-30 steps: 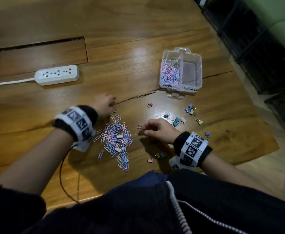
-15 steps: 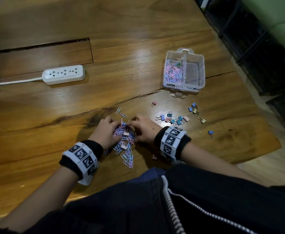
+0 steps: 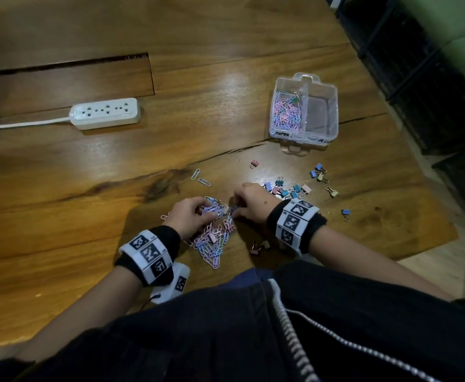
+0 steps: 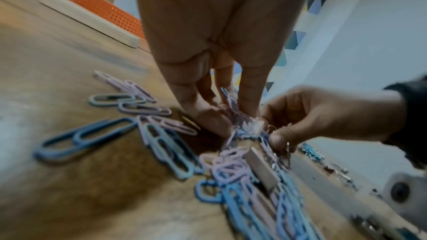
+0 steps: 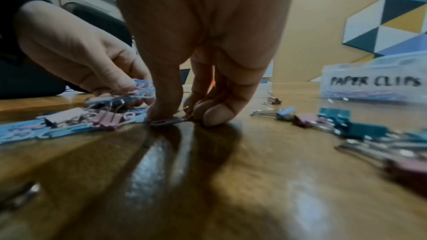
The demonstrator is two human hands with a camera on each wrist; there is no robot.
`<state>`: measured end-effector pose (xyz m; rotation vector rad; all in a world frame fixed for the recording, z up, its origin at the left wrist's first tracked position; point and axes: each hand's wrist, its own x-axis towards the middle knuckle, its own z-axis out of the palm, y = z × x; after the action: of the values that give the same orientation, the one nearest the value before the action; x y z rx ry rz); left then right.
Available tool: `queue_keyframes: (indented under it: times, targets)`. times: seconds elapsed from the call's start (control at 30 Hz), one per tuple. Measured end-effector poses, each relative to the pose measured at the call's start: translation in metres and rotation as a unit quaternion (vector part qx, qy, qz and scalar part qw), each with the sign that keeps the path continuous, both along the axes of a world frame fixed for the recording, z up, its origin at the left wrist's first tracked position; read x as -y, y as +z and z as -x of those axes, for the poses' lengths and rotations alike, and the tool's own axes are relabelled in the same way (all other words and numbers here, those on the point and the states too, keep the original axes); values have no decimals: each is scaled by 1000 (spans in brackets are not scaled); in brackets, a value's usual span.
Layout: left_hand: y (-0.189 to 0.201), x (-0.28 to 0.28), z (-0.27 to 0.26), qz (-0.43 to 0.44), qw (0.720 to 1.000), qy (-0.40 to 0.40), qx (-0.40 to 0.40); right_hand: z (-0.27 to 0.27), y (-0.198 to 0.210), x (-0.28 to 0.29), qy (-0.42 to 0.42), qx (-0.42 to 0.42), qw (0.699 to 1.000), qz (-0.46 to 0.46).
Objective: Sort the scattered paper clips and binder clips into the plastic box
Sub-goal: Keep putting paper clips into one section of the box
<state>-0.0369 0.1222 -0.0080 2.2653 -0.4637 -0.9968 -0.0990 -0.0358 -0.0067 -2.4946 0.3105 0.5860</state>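
Note:
A heap of pastel paper clips (image 3: 212, 245) lies on the wooden table (image 3: 225, 78) in front of me. My left hand (image 3: 207, 213) pinches a bunch of them at the heap's far end; the same bunch (image 5: 142, 87) shows lifted in the right wrist view. Facing it, my right hand (image 3: 235, 209) pinches a small wire clip (image 5: 171, 120) against the table; its kind is unclear. Binder clips (image 3: 289, 188) lie scattered to the right. The clear plastic box (image 3: 322, 95) stands further back, with paper clips in its left compartment.
A white power strip (image 3: 104, 113) lies at the back left with its cord running off left. Two stray paper clips (image 3: 201, 177) sit beyond the hands. A few binder clips (image 3: 257, 248) lie by my right wrist. The table ends at the right.
Over the last second both hands came together at the heap from either side. The left now has a bunch of paper clips pinched, and the right pinches a clip.

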Motion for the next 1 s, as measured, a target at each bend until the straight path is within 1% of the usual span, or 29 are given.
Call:
queue_keyframes:
  times: [0.07, 0.13, 0.2, 0.3, 0.33, 0.4, 0.47, 0.53, 0.63, 0.67, 0.7, 0.77, 0.87, 0.93, 1.0]
  targets:
    - [1, 1, -2, 21, 999, 1, -47, 4, 1, 6, -40, -8, 999, -15]
    - [3, 3, -5, 37, 996, 11, -85, 8, 2, 11, -85, 5, 995, -45]
    - [6, 6, -6, 72, 983, 64, -159, 12, 3, 17, -133, 24, 988, -75]
    - [13, 11, -8, 149, 936, 168, -271, 16, 1, 24, -211, 46, 968, -130]
    - [14, 11, -9, 169, 919, 192, -301, 17, 1, 26, -236, 52, 956, -166]
    - [15, 9, -11, 193, 892, 213, -348, 20, 2, 28, -278, 69, 928, -237]
    - [14, 7, -11, 199, 880, 212, -375, 22, 3, 29, -300, 91, 913, -261]
    - [14, 6, -11, 197, 880, 211, -377, 22, 3, 31, -305, 106, 908, -268]
    - [17, 6, -9, 195, 882, 214, -372, 22, 2, 33, -286, 89, 896, -327]
    - [18, 5, -9, 195, 880, 217, -374, 23, 2, 33, -271, 74, 899, -337]
    - [18, 4, -9, 196, 878, 219, -379, 24, 3, 31, -250, 57, 908, -332]
    - [18, 1, -10, 199, 868, 231, -391, 25, 5, 25, -205, 29, 937, -281]
    - [17, -5, -13, 204, 855, 243, -410, 25, 8, 14, -126, 12, 984, -127]
    - [15, -8, -14, 210, 848, 248, -419, 24, 6, 7, -67, 23, 997, -39]
    - [14, -9, -14, 216, 849, 253, -411, 23, 3, -1, -38, 30, 999, -16]
